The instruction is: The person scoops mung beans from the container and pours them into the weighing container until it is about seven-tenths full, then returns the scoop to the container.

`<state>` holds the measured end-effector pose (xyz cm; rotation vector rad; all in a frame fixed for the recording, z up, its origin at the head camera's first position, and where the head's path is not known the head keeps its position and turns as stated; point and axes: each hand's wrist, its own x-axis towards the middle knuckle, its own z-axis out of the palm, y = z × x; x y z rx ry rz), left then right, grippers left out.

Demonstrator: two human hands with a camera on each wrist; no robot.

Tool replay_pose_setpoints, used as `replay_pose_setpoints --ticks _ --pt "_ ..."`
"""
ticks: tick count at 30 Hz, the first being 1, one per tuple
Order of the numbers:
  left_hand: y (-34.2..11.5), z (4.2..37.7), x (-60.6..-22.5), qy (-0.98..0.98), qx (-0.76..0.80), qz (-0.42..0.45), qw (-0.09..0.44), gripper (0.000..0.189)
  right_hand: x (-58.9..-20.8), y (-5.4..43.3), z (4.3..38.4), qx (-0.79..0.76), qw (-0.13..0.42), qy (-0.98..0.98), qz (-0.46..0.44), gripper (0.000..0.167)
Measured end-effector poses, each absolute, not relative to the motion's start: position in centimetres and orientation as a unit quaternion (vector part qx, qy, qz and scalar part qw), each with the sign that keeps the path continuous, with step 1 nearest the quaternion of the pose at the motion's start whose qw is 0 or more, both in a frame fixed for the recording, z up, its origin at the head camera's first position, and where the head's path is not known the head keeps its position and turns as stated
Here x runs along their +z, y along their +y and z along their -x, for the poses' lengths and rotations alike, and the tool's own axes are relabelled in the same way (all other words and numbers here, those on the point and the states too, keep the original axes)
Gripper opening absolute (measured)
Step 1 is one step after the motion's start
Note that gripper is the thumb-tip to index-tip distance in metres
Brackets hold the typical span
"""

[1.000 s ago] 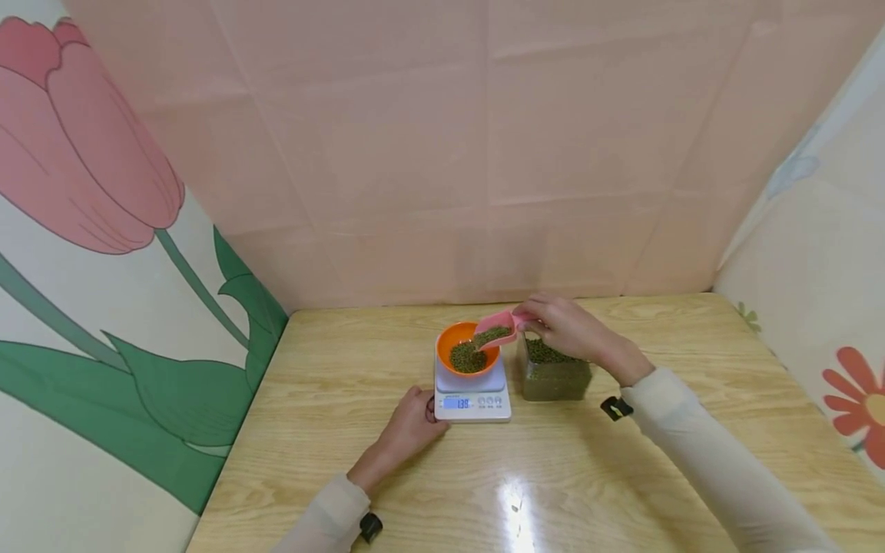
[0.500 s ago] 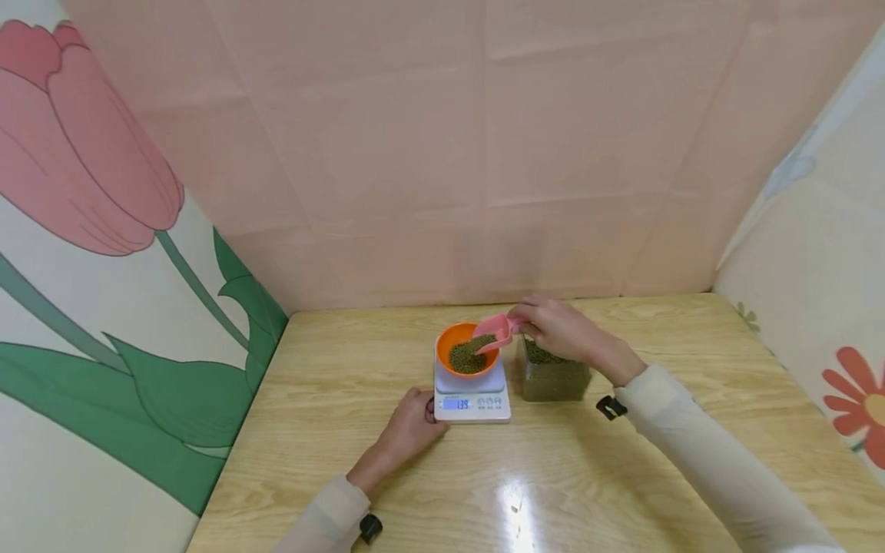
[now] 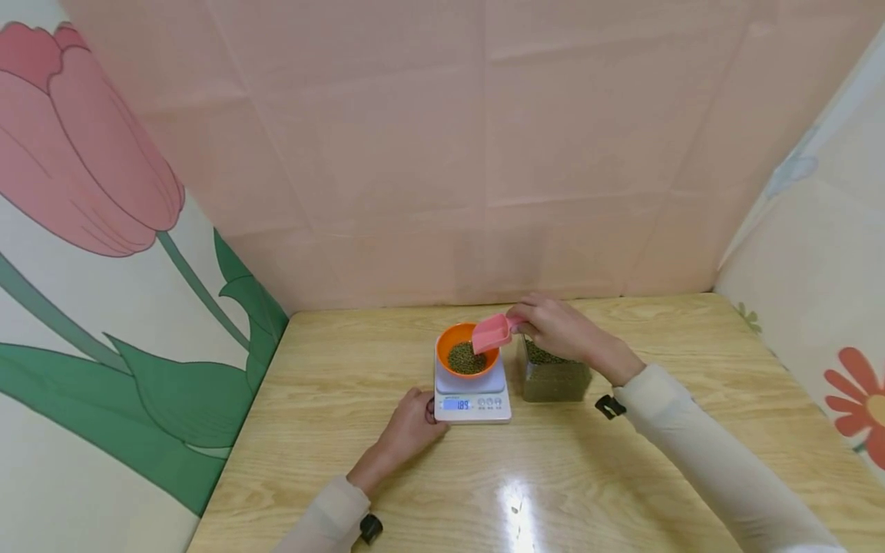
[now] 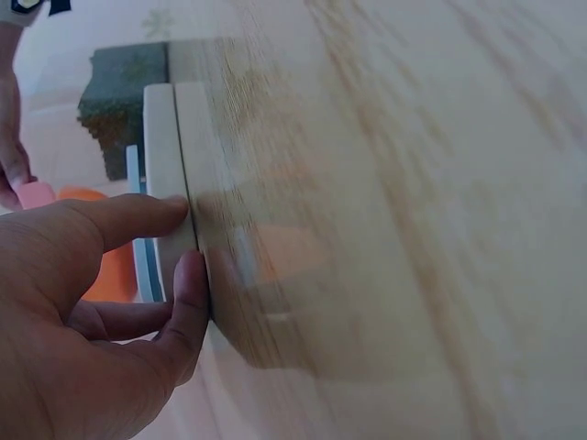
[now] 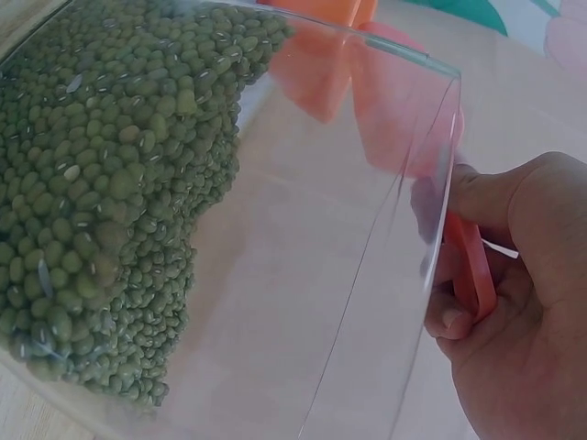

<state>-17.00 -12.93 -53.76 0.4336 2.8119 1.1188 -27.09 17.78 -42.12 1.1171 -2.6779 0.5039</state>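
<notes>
Scale stands on table; bowl sits on its rear part, beans inside. Container, also holding beans, stands just right of scale. Scoop, in right hand, is over bowl's right side. Left hand is at scale's front-left corner.

So the clear plastic container takes up most of the shot, tilted in the frame, with green beans piled up from about 8 to 11 o'clock. Over at 3–4 o'clock the right hand has its fingers curled round the handle of a pink scoop. The scoop's wide end shows through the see-through wall around 1–2 o'clock, overlapping an orange bowl at 12. Can't tell if those two touch. Bit of wood tabletop at 8.
</notes>
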Motion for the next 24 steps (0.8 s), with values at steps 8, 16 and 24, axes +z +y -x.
replay_pose_setpoints --ticks 8,16,24 --pt "-12.99 17.05 -53.91 0.917 0.371 -0.141 0.045 0.023 -42.18 17.80 27.07 0.169 0.103 -0.905 -0.376 0.021" --pt "-13.00 17.00 -53.99 0.916 0.373 -0.140 0.047 0.024 -42.20 17.94 26.93 0.168 0.109 -0.906 -0.372 0.021" --pt "-12.97 17.14 -54.05 0.917 0.370 -0.142 0.047 0.026 -42.04 18.37 26.89 0.174 0.123 -0.902 -0.374 0.020"
